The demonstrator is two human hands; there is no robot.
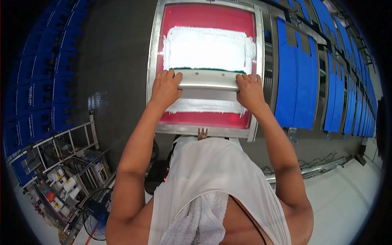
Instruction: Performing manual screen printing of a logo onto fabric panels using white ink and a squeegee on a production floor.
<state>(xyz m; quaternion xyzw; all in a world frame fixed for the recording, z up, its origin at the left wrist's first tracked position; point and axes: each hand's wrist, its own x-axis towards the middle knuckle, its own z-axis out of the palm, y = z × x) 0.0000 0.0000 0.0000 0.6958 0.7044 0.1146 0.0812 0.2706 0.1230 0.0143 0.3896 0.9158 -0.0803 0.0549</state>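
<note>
Both my hands grip a wide squeegee (209,84) with a pale metal handle and a dark green blade edge. My left hand (165,89) is wrapped round its left end, my right hand (250,92) round its right end. Under it lies a screen printing frame (153,49) of silvery metal with a red-pink mesh (208,15). Thick white ink (207,48) covers a broad patch of mesh beyond the squeegee. A thinner white band (206,106) crosses the mesh on the near side. My fingertips are curled over the handle's far side.
To the right, blue cut bag pieces (296,77) lie in rows on a long table. More blue pieces (38,94) with white print line the left. A metal rack (83,134), shelves with white containers (67,185) and a fan (96,220) stand at lower left.
</note>
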